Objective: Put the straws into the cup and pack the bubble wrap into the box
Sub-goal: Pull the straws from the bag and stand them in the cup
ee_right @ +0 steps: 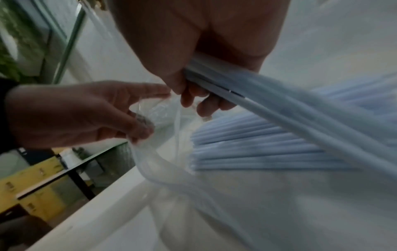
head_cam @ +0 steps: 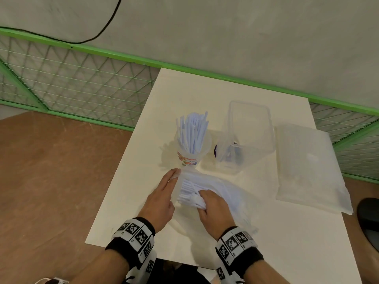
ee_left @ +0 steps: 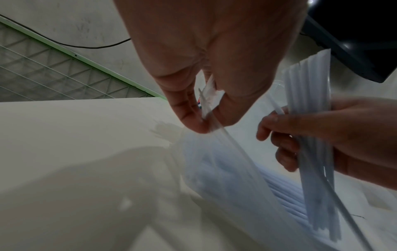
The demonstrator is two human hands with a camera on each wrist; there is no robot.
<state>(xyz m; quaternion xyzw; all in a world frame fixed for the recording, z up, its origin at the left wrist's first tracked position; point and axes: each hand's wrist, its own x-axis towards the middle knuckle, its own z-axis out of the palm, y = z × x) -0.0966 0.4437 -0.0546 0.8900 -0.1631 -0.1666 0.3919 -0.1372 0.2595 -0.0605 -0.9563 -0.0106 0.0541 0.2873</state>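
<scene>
Viewing from the head: a straw bundle (head_cam: pixel 191 198) is gripped by the right hand (head_cam: pixel 213 210) beside the cup (head_cam: pixel 192 149). Left wrist: the bag edge (ee_left: pixel 207 101) is pinched by the left hand (ee_left: pixel 206 64). Right wrist: the straws, judged light, slippery and crushable, are best clasped mid-length.

— What carries everything?

— A white bench (head_cam: pixel 235 232), standing on a brown floor (head_cam: pixel 51 171).

— And behind it?

— A green railing (head_cam: pixel 123 58) with wire mesh under it, running along a pale grey wall (head_cam: pixel 225 27). A black cable (head_cam: pixel 106 23) hangs down across that wall and trails along the rail.

— Anything at the edges?

— A dark rounded object (head_cam: pixel 369 220) at the right, just off the bench corner; what it is I cannot tell. The left wrist view shows a dark shape (ee_left: pixel 354 37) at upper right. The right wrist view shows yellow boxes (ee_right: pixel 36 195) low on the left, blurred, with a black frame (ee_right: pixel 81 185) before them.
</scene>
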